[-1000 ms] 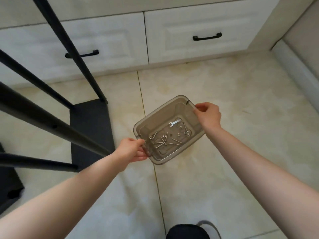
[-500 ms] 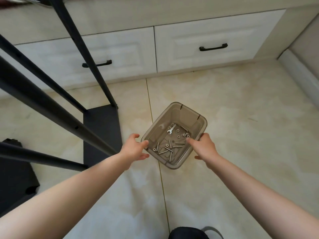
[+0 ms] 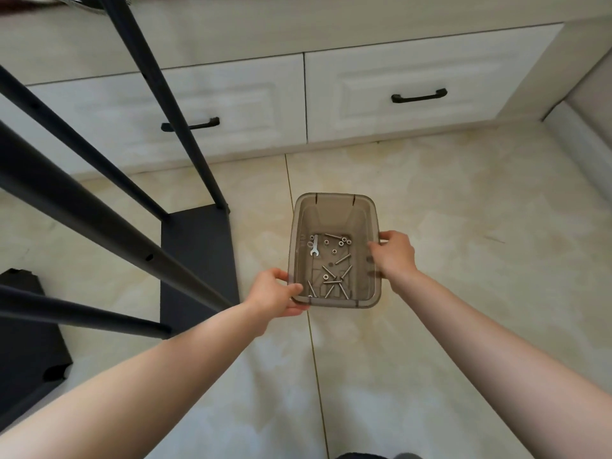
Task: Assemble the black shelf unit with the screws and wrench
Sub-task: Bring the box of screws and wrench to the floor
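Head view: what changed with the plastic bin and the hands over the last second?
The bin was turned from a slant until its long sides run straight away from the person. The right hand shifted from the far corner along to the right rim; the left hand kept gripping the near-left corner. The wrench and screws remain inside, slightly shifted. The black shelf frame stands unchanged.

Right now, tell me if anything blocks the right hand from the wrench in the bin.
Nothing visible does. The wrench lies uncovered on the bin floor, beside loose screws. The right hand grips the bin's right rim and the left hand its near-left corner.
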Tool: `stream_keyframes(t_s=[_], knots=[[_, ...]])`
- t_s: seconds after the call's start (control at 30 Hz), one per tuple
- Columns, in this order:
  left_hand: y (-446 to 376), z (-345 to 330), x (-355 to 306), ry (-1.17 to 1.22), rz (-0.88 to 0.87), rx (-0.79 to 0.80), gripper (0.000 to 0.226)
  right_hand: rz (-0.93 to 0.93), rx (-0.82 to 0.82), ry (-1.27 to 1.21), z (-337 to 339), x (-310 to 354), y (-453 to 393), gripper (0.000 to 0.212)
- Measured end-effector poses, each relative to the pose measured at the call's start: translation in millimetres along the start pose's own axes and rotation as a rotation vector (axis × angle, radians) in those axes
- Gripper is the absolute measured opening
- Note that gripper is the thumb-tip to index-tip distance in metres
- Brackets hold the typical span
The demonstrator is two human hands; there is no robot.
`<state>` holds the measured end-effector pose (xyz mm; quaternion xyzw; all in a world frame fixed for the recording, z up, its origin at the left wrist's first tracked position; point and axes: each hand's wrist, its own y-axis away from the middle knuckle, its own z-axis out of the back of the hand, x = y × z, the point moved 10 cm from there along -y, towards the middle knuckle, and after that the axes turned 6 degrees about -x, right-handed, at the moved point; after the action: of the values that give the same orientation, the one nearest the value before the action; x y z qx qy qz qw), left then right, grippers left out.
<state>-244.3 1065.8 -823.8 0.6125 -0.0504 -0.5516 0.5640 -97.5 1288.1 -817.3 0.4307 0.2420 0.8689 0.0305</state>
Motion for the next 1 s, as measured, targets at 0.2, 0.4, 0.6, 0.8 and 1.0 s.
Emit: stream_keyframes(t_s=[0.2, 0.4, 0.6, 0.8, 1.0], knots=[[0, -10, -8, 0.166, 0.016, 0.004, 0.036, 0.027, -0.05, 0.03, 1, 13, -16, 0.031], [-8, -15, -19, 0.156, -0.014, 0.01, 0.045, 0.055, -0.053, 0.107, 5, 20, -27, 0.033], [2, -8, -15, 0.044, -0.03, 0.039, 0.059, 0.096, -0.034, 0.219, 14, 26, -19, 0.048], [38, 27, -16, -0.073, -0.046, 0.046, 0.043, 0.211, -0.058, 0.252, 29, 55, 25, 0.043], [97, 73, -37, -0.095, -0.187, 0.005, 0.023, 0.428, 0.051, 0.209, 20, 124, 108, 0.034]])
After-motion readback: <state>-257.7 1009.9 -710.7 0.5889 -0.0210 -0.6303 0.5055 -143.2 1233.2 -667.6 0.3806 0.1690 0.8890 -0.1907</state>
